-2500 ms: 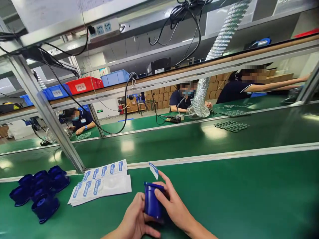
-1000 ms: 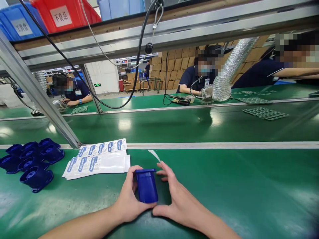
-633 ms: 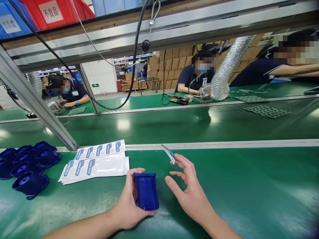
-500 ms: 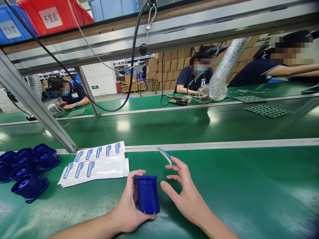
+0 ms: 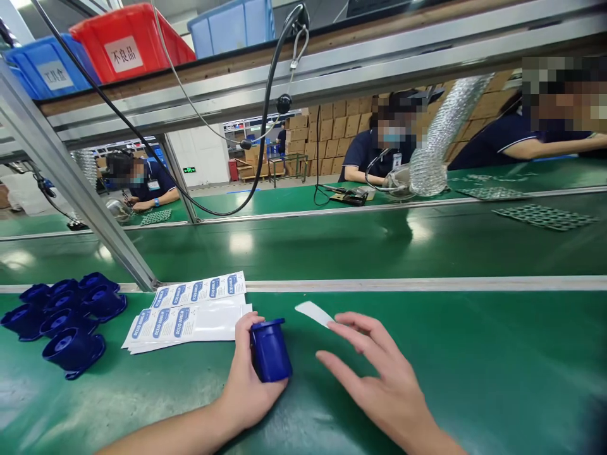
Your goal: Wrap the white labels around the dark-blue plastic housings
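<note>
My left hand [image 5: 251, 379] is wrapped around a dark blue plastic cup-shaped housing [image 5: 274, 355], its flanged rim upward and the body slightly tilted. To the right of it, my right hand [image 5: 384, 373] has a label sticker [image 5: 313, 313] at its index and middle fingertips, the thumb held apart below. The sticker's plain white side shows, and it does not touch the housing. Sheets of blue-and-white labels [image 5: 190, 316] lie beyond my left hand, some of their labels peeled off.
Several more blue housings [image 5: 71, 347] stand at the left on the green work surface [image 5: 474, 366]. A metal post [image 5: 114, 227] rises behind them. A black cable [image 5: 265, 126] hangs from the overhead shelf, which carries bins [image 5: 156, 47]. Co-workers sit across the bench.
The sticker has turned from its printed edge to its white side. My right hand has moved right and lower, and the housing has tilted and shifted slightly left. The camera view has shifted too.
</note>
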The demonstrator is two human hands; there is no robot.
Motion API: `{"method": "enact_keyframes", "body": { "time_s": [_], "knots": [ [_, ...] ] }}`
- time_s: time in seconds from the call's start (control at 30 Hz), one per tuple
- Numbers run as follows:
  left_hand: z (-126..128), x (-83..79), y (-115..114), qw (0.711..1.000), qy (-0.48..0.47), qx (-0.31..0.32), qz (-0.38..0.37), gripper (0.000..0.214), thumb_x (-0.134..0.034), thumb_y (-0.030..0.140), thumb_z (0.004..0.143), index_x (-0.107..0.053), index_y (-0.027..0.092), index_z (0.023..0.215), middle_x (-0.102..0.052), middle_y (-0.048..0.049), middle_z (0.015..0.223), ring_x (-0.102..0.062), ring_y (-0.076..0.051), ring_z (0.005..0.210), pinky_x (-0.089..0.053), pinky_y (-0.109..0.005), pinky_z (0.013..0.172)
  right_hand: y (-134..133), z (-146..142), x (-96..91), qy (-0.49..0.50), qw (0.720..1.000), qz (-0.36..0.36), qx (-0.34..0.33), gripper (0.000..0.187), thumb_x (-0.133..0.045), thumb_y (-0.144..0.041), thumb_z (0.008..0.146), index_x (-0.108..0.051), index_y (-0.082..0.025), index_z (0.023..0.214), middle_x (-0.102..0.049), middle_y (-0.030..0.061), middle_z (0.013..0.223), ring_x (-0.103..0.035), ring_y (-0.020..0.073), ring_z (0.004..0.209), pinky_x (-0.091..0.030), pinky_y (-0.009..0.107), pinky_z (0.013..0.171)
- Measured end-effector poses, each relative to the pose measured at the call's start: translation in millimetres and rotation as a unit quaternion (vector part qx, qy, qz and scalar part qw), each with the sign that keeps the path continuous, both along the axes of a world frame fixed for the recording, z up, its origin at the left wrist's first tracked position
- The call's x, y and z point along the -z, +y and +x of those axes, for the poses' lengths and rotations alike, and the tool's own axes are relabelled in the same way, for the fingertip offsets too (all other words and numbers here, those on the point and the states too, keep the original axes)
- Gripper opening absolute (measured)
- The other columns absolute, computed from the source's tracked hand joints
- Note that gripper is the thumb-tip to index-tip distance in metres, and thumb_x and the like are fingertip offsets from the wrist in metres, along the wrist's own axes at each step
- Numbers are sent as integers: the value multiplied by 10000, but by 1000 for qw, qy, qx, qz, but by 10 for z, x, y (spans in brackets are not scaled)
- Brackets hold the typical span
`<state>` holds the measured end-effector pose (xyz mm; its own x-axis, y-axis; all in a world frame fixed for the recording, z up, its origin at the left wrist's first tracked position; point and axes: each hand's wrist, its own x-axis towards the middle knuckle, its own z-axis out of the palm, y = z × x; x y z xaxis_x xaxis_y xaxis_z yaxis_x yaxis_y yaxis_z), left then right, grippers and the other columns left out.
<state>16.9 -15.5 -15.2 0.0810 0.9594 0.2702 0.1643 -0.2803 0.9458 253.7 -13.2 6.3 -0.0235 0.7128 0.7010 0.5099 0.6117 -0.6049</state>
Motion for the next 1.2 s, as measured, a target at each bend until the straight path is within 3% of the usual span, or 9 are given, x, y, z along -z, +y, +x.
{"method": "enact_keyframes", "body": {
  "time_s": [0.03, 0.1, 0.23, 0.33, 0.43, 0.63, 0.97, 1.2],
  "knots": [
    [-11, -3, 15, 1000, 17, -6, 18, 867, -775, 96, 699, -355, 294, 1431, -388, -117, 1496, -444, -358, 1415, -387, -511, 1187, 6, 8, -30, 30, 1000, -1, 2, 184, -785, -237, 905, -800, -318, 1069, -734, 52, 994, -697, 214, 817, -599, 341, 728],
    [-23, -10, 34, 999, 35, -8, 35, 844, -748, 84, 691, -377, 290, 1421, -387, -113, 1486, -437, -364, 1415, -358, -537, 1207, 10, 3, -72, 111, 991, -80, 3, 22, -794, -269, 896, -803, -284, 910, -727, 14, 780, -656, 174, 653, -560, 286, 608],
    [-17, -26, 30, 999, 33, 0, 25, 861, -751, 75, 679, -386, 267, 1435, -422, -123, 1456, -478, -358, 1369, -398, -529, 1182, 26, -88, -57, 285, 914, -287, -18, 281, -903, -460, 756, -799, -210, 829, -766, 56, 762, -703, 206, 690, -586, 286, 619],
    [-6, -31, 14, 1000, 14, 9, 13, 875, -759, 58, 669, -395, 254, 1441, -477, -122, 1401, -521, -345, 1321, -434, -510, 1158, 32, -173, 0, 367, 863, -345, -38, 391, -969, -506, 651, -797, -193, 811, -749, 45, 725, -667, 177, 661, -557, 257, 595],
    [1, -20, 2, 1000, 2, 26, 4, 893, -744, 28, 648, -402, 263, 1439, -495, -114, 1383, -535, -343, 1304, -437, -517, 1157, 5, -229, 54, 401, 839, -363, -53, 414, -994, -509, 618, -792, -192, 791, -715, 22, 680, -624, 149, 624, -534, 239, 583],
    [26, 16, -51, 998, 3, 66, 23, 940, -669, -17, 612, -410, 321, 1450, -406, -94, 1440, -505, -342, 1334, -380, -528, 1185, -71, -220, 131, 398, 832, -379, -77, 359, -977, -480, 680, -794, -194, 794, -700, 33, 687, -606, 152, 625, -520, 233, 569],
    [64, 11, -111, 993, 20, 100, 57, 944, -653, 17, 647, -422, 372, 1491, -346, -92, 1322, -533, -301, 1214, -509, -398, 965, -183, -159, 152, 325, 877, -347, -66, 298, -935, -465, 715, -778, -213, 687, -677, 35, 681, -606, 158, 550, -533, 225, 490],
    [69, -36, -94, 992, 3, 112, 51, 928, -642, 9, 665, -435, 382, 1489, -346, -94, 1351, -524, -310, 1258, -521, -412, 998, -175, -156, 142, 317, 873, -368, -33, 349, -947, -514, 665, -779, -209, 684, -697, 49, 672, -647, 193, 559, -576, 252, 493]
  ]
}}
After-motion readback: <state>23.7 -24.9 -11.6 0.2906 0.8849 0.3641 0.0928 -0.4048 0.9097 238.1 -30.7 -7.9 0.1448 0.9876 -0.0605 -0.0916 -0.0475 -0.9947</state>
